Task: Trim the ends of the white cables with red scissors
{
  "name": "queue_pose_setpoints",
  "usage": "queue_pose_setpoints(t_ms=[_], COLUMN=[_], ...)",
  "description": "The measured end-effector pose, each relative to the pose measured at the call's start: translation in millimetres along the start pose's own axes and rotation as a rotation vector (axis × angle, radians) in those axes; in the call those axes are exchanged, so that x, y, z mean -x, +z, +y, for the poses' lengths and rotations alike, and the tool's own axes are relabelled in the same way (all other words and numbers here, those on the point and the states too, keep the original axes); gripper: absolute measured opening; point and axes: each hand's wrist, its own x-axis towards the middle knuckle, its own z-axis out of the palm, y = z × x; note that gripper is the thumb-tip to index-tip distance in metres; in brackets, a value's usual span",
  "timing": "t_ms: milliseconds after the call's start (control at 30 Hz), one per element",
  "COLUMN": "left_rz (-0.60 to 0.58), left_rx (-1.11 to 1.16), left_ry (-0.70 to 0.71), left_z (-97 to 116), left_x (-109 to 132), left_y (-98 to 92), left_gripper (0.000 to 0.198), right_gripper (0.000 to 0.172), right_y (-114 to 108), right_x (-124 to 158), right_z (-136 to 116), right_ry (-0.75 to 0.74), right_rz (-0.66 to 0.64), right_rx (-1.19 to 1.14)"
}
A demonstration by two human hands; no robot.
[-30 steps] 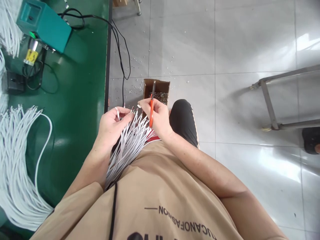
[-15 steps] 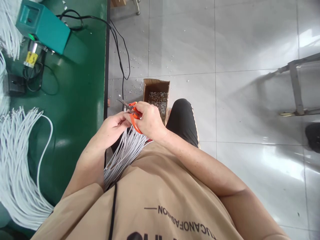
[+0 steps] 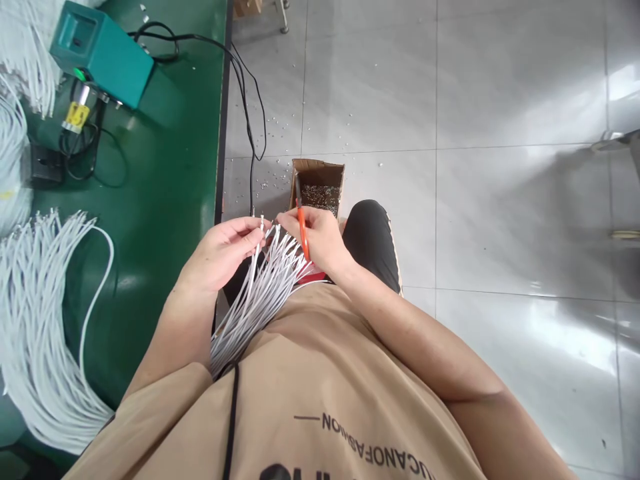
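Note:
Across my lap lies a bundle of thin white cables point(image 3: 265, 293), its loose ends fanned out between my hands. My left hand point(image 3: 217, 250) is closed, thumb and fingers pinching one white cable point(image 3: 257, 255) just below its tip. Scissors with orange handles point(image 3: 303, 233) rest in my right hand point(image 3: 324, 241), blades pointing up and away over the box. The right fingertips are pressed together close to another cable's end; whether they touch it I cannot tell. Below and beyond my hands stands an open cardboard box point(image 3: 341, 183) holding many small clipped bits.
On the left, a green table point(image 3: 170, 167) carries a teal machine point(image 3: 107, 57), a black adapter point(image 3: 45, 165) and a large bundle of white cables point(image 3: 37, 320). Black cords point(image 3: 247, 110) hang over its edge. Small scraps are scattered across the grey tiled floor point(image 3: 370, 100).
My right hand has moved right, away from my left, and the scissors have swung from pointing left to pointing up. The pinched cable's tip now shows. The view has shifted slightly.

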Motion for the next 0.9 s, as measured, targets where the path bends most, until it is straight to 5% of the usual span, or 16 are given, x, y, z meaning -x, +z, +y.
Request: queue_pose_setpoints(t_ms=[133,233,900], left_rz=[0.058,0.125,0.225], left_rx=[-0.069,-0.151,-0.402], left_ry=[0.027,0.086,0.182], left_z=[-1,-4,-4], left_x=[0,0,5], left_y=[0.4,1.4,9.5], left_gripper=[0.021,0.023,0.021], right_gripper=[0.029,0.027,0.026], right_y=[-2,-1,3], right_x=[4,8,11], right_z=[3,2,3], right_ry=[-0.170,-0.209,-0.288], right_rz=[-0.024,-0.041,-0.056], right_rx=[0.559,0.769,1.043])
